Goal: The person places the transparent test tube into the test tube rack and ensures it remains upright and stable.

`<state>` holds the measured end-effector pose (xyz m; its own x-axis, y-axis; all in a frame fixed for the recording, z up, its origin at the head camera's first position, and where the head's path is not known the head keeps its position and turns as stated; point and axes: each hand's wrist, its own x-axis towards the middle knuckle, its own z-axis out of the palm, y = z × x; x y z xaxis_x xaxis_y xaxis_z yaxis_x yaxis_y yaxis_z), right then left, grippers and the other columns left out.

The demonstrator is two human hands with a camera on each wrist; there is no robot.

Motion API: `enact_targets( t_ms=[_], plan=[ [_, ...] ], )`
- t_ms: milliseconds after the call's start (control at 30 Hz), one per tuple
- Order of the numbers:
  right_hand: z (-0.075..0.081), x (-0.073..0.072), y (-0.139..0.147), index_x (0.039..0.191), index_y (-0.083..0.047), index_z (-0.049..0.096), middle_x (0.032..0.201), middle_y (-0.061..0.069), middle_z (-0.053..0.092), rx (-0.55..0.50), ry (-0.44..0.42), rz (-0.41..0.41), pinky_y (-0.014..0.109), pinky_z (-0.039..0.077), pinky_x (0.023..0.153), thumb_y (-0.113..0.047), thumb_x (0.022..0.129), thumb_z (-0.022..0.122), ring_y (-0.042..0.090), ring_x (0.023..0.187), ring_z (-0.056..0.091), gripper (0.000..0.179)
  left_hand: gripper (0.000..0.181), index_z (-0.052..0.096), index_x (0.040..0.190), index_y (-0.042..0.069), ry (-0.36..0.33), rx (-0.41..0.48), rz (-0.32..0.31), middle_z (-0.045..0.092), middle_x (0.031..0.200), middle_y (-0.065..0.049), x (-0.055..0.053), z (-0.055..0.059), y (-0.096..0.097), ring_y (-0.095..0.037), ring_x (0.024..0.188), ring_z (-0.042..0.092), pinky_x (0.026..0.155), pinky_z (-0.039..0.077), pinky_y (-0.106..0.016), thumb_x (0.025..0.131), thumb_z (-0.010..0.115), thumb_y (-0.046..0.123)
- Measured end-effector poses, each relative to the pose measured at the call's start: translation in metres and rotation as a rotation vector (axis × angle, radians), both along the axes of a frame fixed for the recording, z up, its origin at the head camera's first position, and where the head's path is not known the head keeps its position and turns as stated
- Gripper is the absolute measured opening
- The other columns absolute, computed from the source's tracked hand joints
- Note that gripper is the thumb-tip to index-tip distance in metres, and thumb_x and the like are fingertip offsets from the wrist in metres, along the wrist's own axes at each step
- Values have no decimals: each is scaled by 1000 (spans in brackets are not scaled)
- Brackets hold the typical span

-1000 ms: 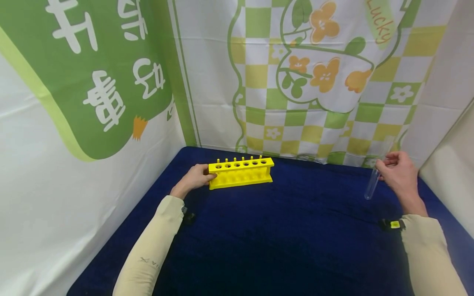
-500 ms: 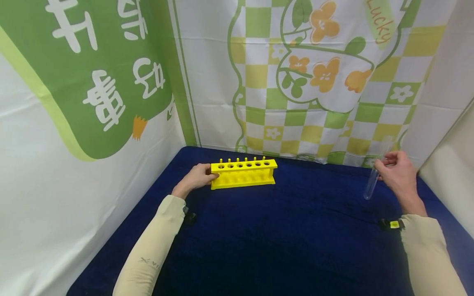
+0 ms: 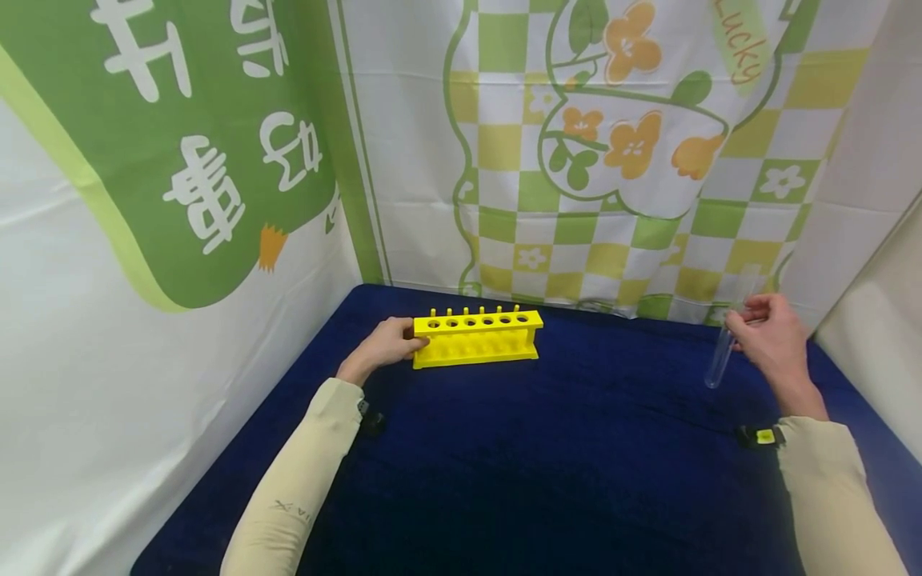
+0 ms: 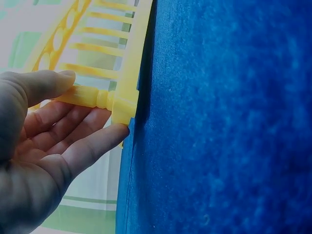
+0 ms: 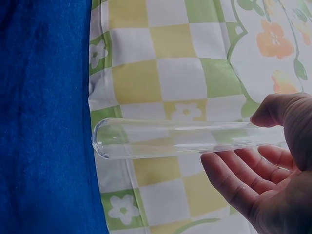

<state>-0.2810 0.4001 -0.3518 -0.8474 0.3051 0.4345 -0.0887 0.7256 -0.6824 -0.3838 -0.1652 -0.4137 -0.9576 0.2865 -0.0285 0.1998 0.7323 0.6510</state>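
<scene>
A yellow test tube rack (image 3: 481,347) stands upright on the dark blue cloth, its row of holes on top and a row of pegs behind. My left hand (image 3: 384,342) grips the rack's left end; in the left wrist view the thumb (image 4: 58,82) and fingers lie around its end post. To the far right, my right hand (image 3: 778,336) pinches a clear glass test tube (image 3: 719,358) between thumb and fingers. The tube leans, rounded closed end down, as seen up close in the right wrist view, where its contents look see-through. Its upper part is partly hidden by the fingers.
Dark blue cloth (image 3: 547,456) covers the table. A patterned curtain (image 3: 533,192) hangs behind it, with a white and green curtain (image 3: 180,240) along the left. A pale wall or sheet closes off the right side.
My left hand and the rack have shifted slightly to the right across the cloth. The right hand, still holding the test tube, has drifted very slightly left.
</scene>
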Motion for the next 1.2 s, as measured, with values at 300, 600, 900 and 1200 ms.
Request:
enact_targets(
  t_ms=[300, 600, 900, 1200],
  plan=[
    [-1, -2, -6, 126, 8, 45, 107, 24, 57, 14, 2, 1, 15, 48, 46, -22, 93, 53, -18, 57, 44, 46, 26, 61, 109, 8, -3, 9, -5, 66, 101, -10, -1, 0, 4, -19, 81, 62, 71, 54, -27, 97, 62, 30],
    [-3, -5, -7, 125, 9, 46, 106, 25, 58, 32, 4, 16, 17, 49, 46, -21, 92, 54, -18, 57, 45, 45, 25, 61, 109, 9, -24, 17, -17, 67, 103, -9, -1, -1, 9, -19, 81, 62, 73, 55, -27, 96, 62, 30],
    [-5, -5, -7, 124, 8, 46, 105, 23, 58, 26, 13, 30, 17, 49, 46, -21, 92, 54, -18, 57, 46, 44, 30, 61, 117, 9, -28, 13, -29, 67, 104, -8, 2, 2, 12, -18, 82, 62, 74, 55, -27, 96, 62, 30],
    [-7, -6, -9, 125, 8, 46, 106, 25, 59, 44, 8, 34, 17, 49, 46, -22, 92, 53, -18, 58, 45, 45, 26, 62, 111, 10, -9, -12, -42, 66, 99, -7, 3, 1, 15, -19, 79, 59, 72, 52, -27, 95, 63, 31]
  ],
)
